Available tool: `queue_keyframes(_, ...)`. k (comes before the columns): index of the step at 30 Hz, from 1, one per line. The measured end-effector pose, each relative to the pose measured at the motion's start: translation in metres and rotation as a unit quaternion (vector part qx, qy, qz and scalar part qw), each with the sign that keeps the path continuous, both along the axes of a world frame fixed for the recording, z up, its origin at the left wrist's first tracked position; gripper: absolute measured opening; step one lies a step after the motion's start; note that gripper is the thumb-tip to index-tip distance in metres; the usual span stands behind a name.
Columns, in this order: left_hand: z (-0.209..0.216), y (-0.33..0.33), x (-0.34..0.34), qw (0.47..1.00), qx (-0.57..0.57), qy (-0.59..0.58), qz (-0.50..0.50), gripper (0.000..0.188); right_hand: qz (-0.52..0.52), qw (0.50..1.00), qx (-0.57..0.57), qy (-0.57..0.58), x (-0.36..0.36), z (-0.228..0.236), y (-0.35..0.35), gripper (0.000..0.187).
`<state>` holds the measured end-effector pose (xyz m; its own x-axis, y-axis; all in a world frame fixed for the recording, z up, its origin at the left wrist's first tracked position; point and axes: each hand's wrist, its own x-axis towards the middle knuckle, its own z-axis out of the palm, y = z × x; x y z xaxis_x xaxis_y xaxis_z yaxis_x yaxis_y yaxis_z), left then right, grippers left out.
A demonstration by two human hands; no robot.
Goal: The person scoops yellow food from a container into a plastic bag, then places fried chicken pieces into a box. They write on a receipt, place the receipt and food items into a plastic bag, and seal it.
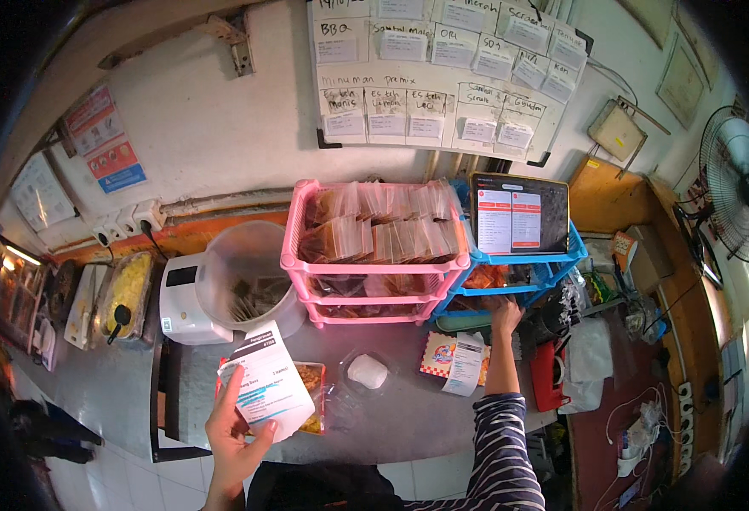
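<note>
While the right hand (506, 315) reaches, the blue rack (538, 262) holds orange packets (484, 277).

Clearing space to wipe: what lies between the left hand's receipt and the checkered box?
The head view shows a small white bundle and a red-edged package partly hidden by the receipt.

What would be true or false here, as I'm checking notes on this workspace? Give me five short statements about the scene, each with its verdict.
1. The left hand holds a printed receipt. True.
2. The tablet has a dark screen. False: its screen is lit.
3. The pink basket stack stands left of the blue basket stack. True.
4. The right hand is at the pink basket stack. False: it is at the blue basket stack.
5. The fan is at the right of the view. True.
</note>
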<state>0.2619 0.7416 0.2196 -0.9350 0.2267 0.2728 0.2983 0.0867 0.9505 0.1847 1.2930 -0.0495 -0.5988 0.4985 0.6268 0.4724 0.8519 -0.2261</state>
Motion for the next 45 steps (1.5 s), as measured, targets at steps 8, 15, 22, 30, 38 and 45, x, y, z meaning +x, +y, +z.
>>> queue_keyframes(8, -0.004, -0.014, 0.009, 0.999, 0.019, -0.01, 0.026, 0.069, 0.046, 0.992, 0.049, -0.104, 0.013, 0.023, -0.013, 0.008)
queue_keyframes(15, -0.072, -0.068, -0.014, 0.925, -0.323, 0.125, 0.157, 0.057, 0.26, 0.72, -0.595, 0.243, 0.057, 0.067, -0.112, 0.007)
queue_keyframes(22, -0.17, -0.08, 0.015, 0.857, -0.504, 0.002, 0.11, 0.069, 0.389, 0.794, -0.463, 0.062, 0.064, 0.045, -0.322, 0.023)
queue_keyframes(30, -0.207, -0.104, 0.013, 0.902, -0.404, 0.036, 0.149, 0.059, 0.291, 0.699, -0.646, -0.095, 0.002, 0.023, -0.478, 0.032)
queue_keyframes(38, -0.202, -0.126, 0.013, 0.913, -0.392, 0.052, 0.1, 0.06, 0.248, 0.799, -0.518, -0.18, -0.03, -0.006, -0.503, 0.036)
queue_keyframes(45, -0.169, -0.17, 0.013, 0.895, -0.357, 0.197, 0.182, 0.074, 0.23, 0.814, -0.496, -0.196, -0.036, 0.031, -0.465, 0.021)
